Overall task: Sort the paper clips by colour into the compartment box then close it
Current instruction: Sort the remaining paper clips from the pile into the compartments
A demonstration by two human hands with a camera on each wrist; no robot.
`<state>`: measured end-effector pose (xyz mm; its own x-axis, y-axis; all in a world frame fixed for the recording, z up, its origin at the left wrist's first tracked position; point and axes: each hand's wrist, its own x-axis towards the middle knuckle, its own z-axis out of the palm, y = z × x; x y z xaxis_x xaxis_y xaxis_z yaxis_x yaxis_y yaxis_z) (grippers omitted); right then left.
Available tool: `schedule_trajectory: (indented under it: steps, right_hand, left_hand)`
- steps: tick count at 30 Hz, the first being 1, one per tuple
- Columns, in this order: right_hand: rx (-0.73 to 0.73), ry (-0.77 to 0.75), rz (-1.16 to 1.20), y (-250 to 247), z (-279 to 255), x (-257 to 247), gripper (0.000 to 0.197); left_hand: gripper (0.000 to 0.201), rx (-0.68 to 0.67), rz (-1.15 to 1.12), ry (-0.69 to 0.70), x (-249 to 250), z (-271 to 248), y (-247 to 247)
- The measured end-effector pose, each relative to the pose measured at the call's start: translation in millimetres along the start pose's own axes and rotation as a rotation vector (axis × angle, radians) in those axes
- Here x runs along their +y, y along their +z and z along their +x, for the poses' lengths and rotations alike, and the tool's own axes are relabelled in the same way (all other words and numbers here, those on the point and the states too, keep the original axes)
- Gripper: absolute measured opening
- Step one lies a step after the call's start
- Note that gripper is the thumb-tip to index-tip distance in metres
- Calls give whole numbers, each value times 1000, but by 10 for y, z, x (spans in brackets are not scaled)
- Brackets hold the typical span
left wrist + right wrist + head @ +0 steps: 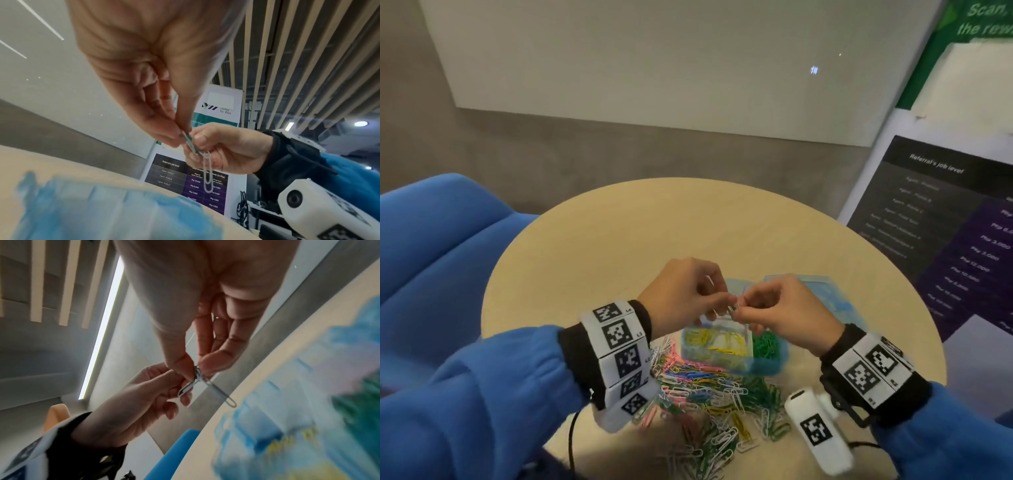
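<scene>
Both hands are raised over the compartment box [736,346], working on clips that have hooked together. The left hand [681,291] pinches a green clip [190,142] between thumb and fingertips. The right hand [784,308] pinches the same junction from the other side, where a white clip [207,172] is linked in and hangs below the fingers. Probably held this way so each hand can grip one clip and twist or slide them apart; linked clips of two colours can't go into one compartment.

The box sits on the round table [619,222], open. Its lid [808,287] lies beyond the box, on its far right side. Yellow clips [714,339] fill the near-left compartment, green clips [765,346] the one to its right. Other compartments are hidden behind the hands.

The unsorted pile [709,404] lies directly in front of the box on its near side, touching its front wall: white, green, pink, yellow, blue mixed. Close placement keeps each transfer short.

Judgement: early-to-mid sort, the pile being large. Lid closing is a long way off. Risk: the freed clip may drop into the wrong compartment, since the hands sit right above the box.
</scene>
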<state>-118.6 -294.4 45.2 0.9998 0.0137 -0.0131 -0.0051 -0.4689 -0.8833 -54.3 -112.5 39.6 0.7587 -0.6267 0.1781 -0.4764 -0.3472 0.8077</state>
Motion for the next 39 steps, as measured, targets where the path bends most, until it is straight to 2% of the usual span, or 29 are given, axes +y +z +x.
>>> schedule_trajectory:
  steps: [5, 10, 13, 18, 25, 29, 32, 36, 39]
  right_hand:
    - [125, -57, -126, -211, 439, 11, 5]
    - [32, 37, -288, -291, 678, 242, 11]
    - [44, 53, -344, -357, 683, 343, 14]
    - [75, 39, -297, -493, 472, 400, 8]
    - [142, 48, -218, -556, 93, 515, 12]
    - [104, 56, -283, -574, -190, 546, 11]
    - [57, 35, -391, -575, -423, 593, 7]
    - [-9, 12, -454, -509, -666, 641, 7]
    - [-92, -15, -447, -391, -771, 628, 10]
  left_hand:
    - [18, 9, 146, -22, 10, 527, -90]
    - [15, -102, 268, -137, -161, 786, 11]
    - [14, -90, 310, -137, -216, 791, 4]
    - [13, -28, 328, -77, -235, 633, -84]
    - [20, -69, 220, 10, -34, 411, 132]
    - [28, -212, 309, 36, 34, 299, 227]
    - [32, -244, 428, 60, -24, 139, 136]
    - [28, -202, 528, 17, -230, -98, -88]
    - [38, -194, 638, -100, -453, -172, -251]
